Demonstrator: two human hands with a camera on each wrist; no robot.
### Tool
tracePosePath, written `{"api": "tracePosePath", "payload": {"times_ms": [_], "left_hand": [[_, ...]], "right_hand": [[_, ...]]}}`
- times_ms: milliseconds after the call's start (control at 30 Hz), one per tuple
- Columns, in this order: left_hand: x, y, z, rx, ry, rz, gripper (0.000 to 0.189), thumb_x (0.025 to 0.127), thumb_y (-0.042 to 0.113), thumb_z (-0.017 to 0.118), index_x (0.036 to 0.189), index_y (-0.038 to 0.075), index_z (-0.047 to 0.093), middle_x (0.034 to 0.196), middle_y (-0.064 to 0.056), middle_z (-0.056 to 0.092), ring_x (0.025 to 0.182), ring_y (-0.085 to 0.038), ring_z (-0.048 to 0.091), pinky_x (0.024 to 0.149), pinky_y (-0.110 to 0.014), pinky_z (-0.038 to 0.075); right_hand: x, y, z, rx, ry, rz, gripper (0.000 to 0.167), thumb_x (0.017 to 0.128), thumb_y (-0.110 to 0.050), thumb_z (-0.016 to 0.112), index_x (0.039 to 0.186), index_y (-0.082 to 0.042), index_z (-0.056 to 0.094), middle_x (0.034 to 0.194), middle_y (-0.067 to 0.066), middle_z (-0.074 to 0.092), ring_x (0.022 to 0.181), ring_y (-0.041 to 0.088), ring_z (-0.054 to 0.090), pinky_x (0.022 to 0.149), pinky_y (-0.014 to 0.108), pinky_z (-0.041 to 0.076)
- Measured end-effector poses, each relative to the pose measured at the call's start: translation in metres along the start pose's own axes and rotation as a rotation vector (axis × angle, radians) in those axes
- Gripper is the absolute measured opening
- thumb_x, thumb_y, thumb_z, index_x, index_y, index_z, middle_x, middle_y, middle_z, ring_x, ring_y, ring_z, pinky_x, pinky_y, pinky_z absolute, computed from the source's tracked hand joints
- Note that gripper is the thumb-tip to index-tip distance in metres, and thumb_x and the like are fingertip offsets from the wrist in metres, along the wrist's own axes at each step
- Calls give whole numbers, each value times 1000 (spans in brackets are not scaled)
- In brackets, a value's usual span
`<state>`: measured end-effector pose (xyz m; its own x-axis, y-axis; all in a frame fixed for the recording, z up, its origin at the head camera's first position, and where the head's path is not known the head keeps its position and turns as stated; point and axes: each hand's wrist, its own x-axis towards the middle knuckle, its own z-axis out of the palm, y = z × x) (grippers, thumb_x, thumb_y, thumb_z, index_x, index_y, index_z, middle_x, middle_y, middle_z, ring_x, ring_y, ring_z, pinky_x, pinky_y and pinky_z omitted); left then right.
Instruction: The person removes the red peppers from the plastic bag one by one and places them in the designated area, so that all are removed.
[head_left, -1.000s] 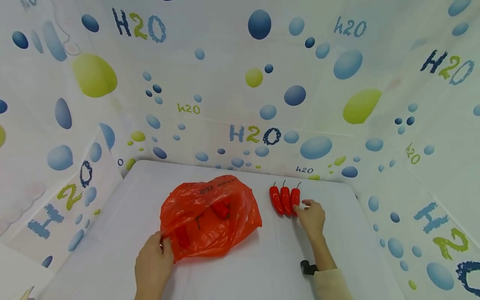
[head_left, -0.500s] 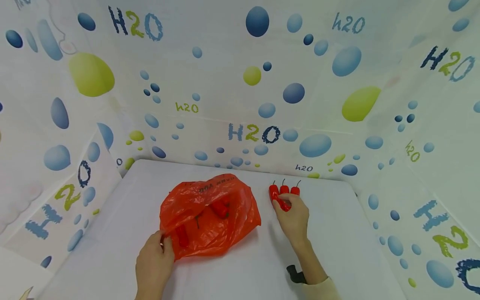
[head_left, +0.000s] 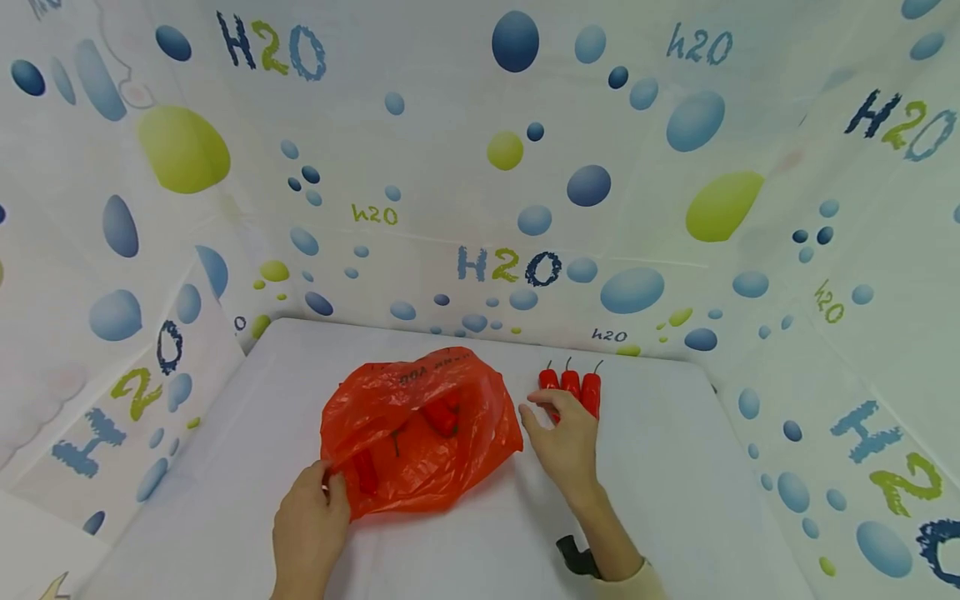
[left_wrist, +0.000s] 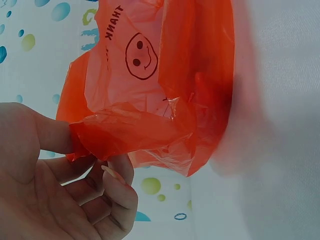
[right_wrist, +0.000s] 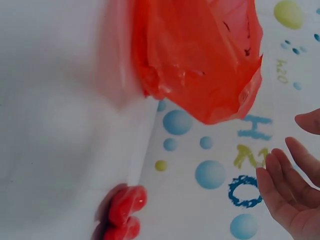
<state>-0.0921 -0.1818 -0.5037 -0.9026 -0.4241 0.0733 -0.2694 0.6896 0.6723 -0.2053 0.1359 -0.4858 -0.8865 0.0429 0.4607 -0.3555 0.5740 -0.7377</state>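
My left hand [head_left: 309, 525] pinches the near-left edge of a red plastic bag [head_left: 360, 392], thumb on one side and fingers behind, as the left wrist view also shows. The bag lies with its mouth facing me. Inside it are red chili peppers [head_left: 441, 415] with dark stems. Right of the bag, three more red chili peppers [head_left: 592, 390] lie side by side, stems pointing away. My right hand [head_left: 566, 450] hovers between them and the bag, covering their lower ends in the head view. Its fingers are loosely bent, thumb apart, with nothing between them in the right wrist view.
A white-covered table [head_left: 690, 467] bears the bag and peppers. White sheeting [head_left: 420, 158] printed with bubbles and "H2O" rises at the back and both sides. A black wrist-worn device [head_left: 576, 557] sits beside my right forearm.
My right hand has moved left, from the rightmost loose pepper across the row toward the bag. The three peppers stay in place. My left hand keeps its hold on the bag.
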Motion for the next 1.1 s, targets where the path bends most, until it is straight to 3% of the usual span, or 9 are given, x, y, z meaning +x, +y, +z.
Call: {"api": "tracePosePath", "payload": {"times_ms": [133, 267, 533, 833, 1100], "left_hand": [[0, 0, 0, 2, 2, -4, 31, 103, 13, 52, 123, -7, 64, 99, -20, 68, 81, -32, 62, 74, -56, 55], [-1, 1, -2, 0, 1, -1, 30, 103, 12, 52, 122, -7, 64, 99, -20, 68, 80, -32, 62, 73, -56, 55], [-1, 1, -2, -6, -6, -9, 30, 103, 13, 50, 121, -7, 64, 100, -21, 68, 81, -33, 62, 75, -56, 55], [-1, 0, -2, -8, 5, 23, 27, 102, 12, 53, 118, -6, 65, 96, -18, 67, 79, -32, 62, 72, -56, 53], [-2, 1, -1, -20, 2, 23, 30, 103, 12, 52, 123, -8, 64, 102, -22, 68, 85, -35, 64, 77, -59, 53]], "right_hand": [[-2, -10, 3, 7, -10, -53, 26, 88, -20, 85, 112, -17, 77, 112, -7, 74, 103, 13, 70, 89, 36, 60], [-3, -18, 7, 26, -35, -100, 26, 87, -18, 85, 112, -15, 77, 111, -5, 75, 102, 14, 71, 88, 35, 60], [-2, -33, 16, 55, -108, -128, 25, 89, -15, 84, 112, -10, 76, 110, -1, 75, 99, 19, 72, 86, 41, 61], [-5, -46, 29, 59, -199, -150, 20, 92, -17, 81, 110, -16, 75, 106, -6, 73, 98, 13, 69, 85, 34, 61], [-4, -65, 43, 29, -335, -122, 20, 92, -19, 81, 111, -15, 74, 107, -2, 73, 97, 19, 70, 83, 36, 61]]}}
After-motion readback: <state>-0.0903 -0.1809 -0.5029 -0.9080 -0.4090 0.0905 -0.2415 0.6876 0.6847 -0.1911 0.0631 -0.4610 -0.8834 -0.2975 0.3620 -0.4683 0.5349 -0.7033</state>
